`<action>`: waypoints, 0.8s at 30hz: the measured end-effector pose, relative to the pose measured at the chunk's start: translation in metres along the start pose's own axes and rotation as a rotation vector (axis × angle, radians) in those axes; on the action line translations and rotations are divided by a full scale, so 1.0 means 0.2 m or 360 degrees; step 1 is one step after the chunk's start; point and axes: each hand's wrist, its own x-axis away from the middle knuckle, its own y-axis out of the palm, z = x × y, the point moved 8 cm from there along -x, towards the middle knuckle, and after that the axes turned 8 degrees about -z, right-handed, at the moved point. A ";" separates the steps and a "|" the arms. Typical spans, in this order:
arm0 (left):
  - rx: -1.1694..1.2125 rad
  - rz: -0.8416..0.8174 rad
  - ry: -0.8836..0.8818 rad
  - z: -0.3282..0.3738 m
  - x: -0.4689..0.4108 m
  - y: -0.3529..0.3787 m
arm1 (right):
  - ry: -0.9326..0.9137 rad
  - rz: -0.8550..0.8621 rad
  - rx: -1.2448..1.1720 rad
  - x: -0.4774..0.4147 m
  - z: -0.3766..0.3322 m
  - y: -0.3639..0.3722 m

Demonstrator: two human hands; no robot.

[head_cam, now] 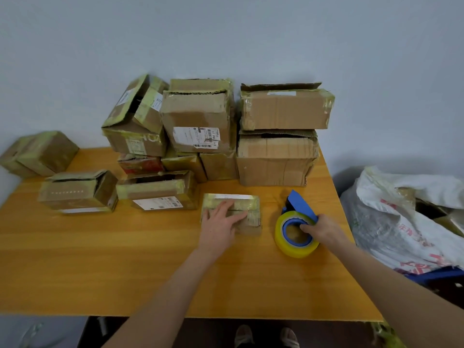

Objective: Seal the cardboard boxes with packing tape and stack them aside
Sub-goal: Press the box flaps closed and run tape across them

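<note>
A small flat cardboard box [247,204] lies on the wooden table [125,259], wrapped in yellowish tape. My left hand [222,223] rests flat on its top with fingers spread. To the right, a blue tape dispenser [300,204] carries a yellow roll of packing tape [288,244]. My right hand [324,231] grips the dispenser, fingers curled into the roll's core. The dispenser stands on the table beside the box, a short gap apart.
Several taped cardboard boxes [198,121] are stacked against the wall at the back, with two large ones [276,159] at the right. Two low boxes [77,192] lie at the left. A white sack [401,222] sits off the table's right edge.
</note>
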 end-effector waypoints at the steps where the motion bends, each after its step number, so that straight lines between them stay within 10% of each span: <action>1: 0.0037 0.0076 0.0002 -0.03 0.02 -0.02 | 0.0009 -0.0005 0.0003 0.00 0.00 -0.01; 9: 0.0019 -0.0154 -0.0439 0.12 -0.05 0.07 | 0.0075 -0.0173 -0.0227 0.00 -0.06 -0.02; 18: -0.0044 -0.0257 0.0163 -0.06 0.00 0.04 | 0.0070 -0.0452 -0.0818 0.02 -0.12 0.07; 24: 0.0316 -0.0248 -0.0122 -0.13 0.06 0.05 | -0.0163 -0.0446 -0.0714 0.08 -0.22 0.04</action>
